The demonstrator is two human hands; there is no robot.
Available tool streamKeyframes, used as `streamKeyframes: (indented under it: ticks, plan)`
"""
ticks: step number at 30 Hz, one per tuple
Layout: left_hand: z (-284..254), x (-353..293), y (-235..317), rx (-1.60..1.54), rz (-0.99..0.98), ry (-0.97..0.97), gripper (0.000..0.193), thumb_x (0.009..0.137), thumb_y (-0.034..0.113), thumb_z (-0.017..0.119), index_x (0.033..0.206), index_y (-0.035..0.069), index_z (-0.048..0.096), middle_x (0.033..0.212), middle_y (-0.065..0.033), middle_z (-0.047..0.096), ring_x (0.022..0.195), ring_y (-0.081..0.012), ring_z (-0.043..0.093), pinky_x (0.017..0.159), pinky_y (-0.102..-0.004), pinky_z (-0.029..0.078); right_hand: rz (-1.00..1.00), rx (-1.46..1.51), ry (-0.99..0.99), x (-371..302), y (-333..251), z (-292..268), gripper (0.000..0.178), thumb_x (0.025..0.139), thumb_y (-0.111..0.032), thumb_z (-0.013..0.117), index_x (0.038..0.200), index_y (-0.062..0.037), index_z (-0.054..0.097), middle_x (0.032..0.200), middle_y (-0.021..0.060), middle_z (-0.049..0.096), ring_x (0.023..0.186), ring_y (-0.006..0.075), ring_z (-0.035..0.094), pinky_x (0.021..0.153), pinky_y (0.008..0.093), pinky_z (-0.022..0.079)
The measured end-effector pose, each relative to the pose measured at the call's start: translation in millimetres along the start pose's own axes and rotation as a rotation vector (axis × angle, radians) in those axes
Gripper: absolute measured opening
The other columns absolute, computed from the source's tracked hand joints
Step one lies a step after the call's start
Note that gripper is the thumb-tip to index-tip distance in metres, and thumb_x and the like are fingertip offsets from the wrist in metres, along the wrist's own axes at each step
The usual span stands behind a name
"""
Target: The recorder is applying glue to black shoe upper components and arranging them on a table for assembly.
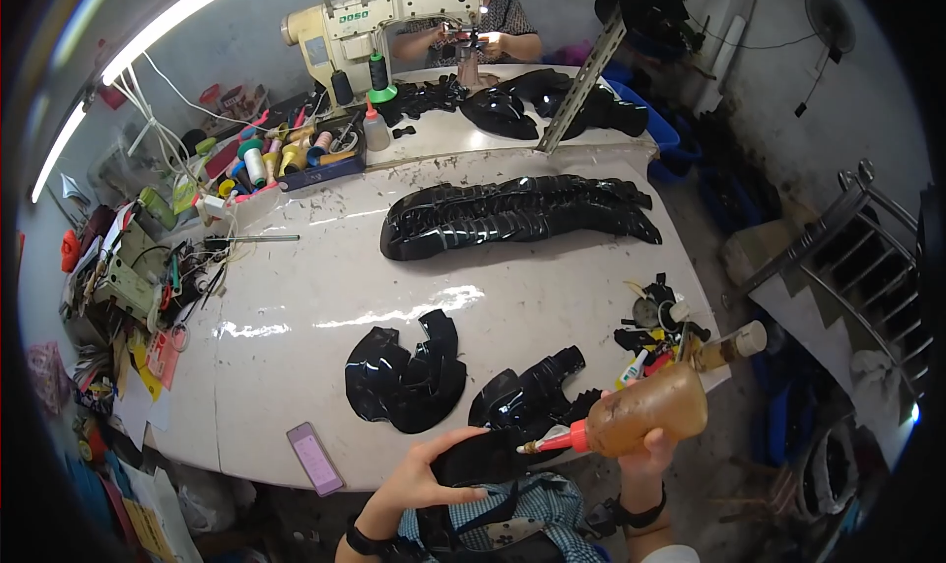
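My left hand [426,474] holds a glossy black leather piece [483,453] at the near edge of the white table [296,307]. My right hand [645,453] grips a brownish squeeze bottle of glue [652,411], tipped sideways so its red nozzle [554,441] points left and touches the piece. Just beyond lie a small heap of black pieces [537,391] and a fanned stack of flat black pieces [402,378].
A long row of black leather pieces [512,218] lies mid-table. A pink phone [315,458] sits at the near edge. Scraps and small tools [660,331] are at right, thread spools in a tray [281,159] and clutter at left. Another person [483,31] works at a sewing machine [374,21].
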State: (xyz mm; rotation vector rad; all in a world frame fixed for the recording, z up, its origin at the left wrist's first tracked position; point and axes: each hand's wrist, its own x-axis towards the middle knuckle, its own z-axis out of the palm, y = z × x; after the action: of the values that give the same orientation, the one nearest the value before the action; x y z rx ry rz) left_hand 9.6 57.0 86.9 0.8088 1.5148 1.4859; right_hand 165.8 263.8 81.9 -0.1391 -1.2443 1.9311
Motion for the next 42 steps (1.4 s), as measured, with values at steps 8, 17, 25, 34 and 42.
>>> streamKeyframes:
  ticks: [8, 17, 25, 34, 42]
  plan:
    - [0.1, -1.1, -2.3, -0.02, 0.009, -0.001, 0.063, 0.055, 0.017, 0.076, 0.112, 0.005, 0.05, 0.097, -0.0081, 0.057, 0.087, -0.014, 0.054, 0.078, -0.0256, 0.041, 0.046, 0.072, -0.029, -14.8, -1.5, -6.6, 0.066, 0.074, -0.029, 0.059, 0.126, -0.0059, 0.025, 0.121, 0.017, 0.039, 0.105, 0.0343, 0.046, 0.091, 0.05, 0.034]
    - [-0.4, -4.7, -5.2, -0.016, 0.016, 0.009, 0.063, 0.055, 0.016, 0.076, 0.111, 0.005, 0.05, 0.096, -0.0079, 0.057, 0.086, -0.0141, 0.054, 0.078, -0.0252, 0.041, 0.123, 0.133, -0.084, -25.4, -11.8, 5.6, 0.072, 0.07, -0.023, 0.065, 0.127, -0.0068, 0.023, 0.121, 0.0164, 0.04, 0.106, 0.0327, 0.045, 0.092, 0.0507, 0.033]
    - [-14.2, -5.2, -17.5, -0.105, 0.058, 0.122, 0.068, 0.053, 0.009, 0.075, 0.114, 0.001, 0.046, 0.106, -0.0081, 0.051, 0.098, -0.0153, 0.049, 0.087, -0.0268, 0.036, -0.049, -0.068, 0.273, -15.0, -14.5, -11.2, 0.061, 0.076, -0.038, 0.055, 0.122, -0.0064, 0.031, 0.112, 0.0145, 0.046, 0.1, 0.0262, 0.049, 0.087, 0.0464, 0.039]
    - [-31.9, 11.5, -9.5, -0.062, 0.06, 0.258, 0.068, 0.052, 0.006, 0.073, 0.114, 0.001, 0.046, 0.104, -0.0069, 0.052, 0.097, -0.0142, 0.049, 0.086, -0.0254, 0.037, 0.202, 0.265, 0.095, -26.1, -26.8, 0.4, 0.071, 0.073, -0.048, 0.053, 0.123, -0.0031, 0.028, 0.11, 0.0208, 0.047, 0.095, 0.0338, 0.052, 0.083, 0.0483, 0.042]
    - [-27.1, 19.8, -4.3, -0.037, 0.012, 0.178, 0.067, 0.052, 0.007, 0.073, 0.114, 0.002, 0.047, 0.106, -0.0066, 0.051, 0.097, -0.0142, 0.049, 0.086, -0.0252, 0.036, 0.194, 0.172, 0.044, -20.0, -23.7, 14.6, 0.071, 0.072, -0.039, 0.058, 0.125, -0.0029, 0.026, 0.117, 0.0187, 0.043, 0.1, 0.0344, 0.049, 0.087, 0.0488, 0.039]
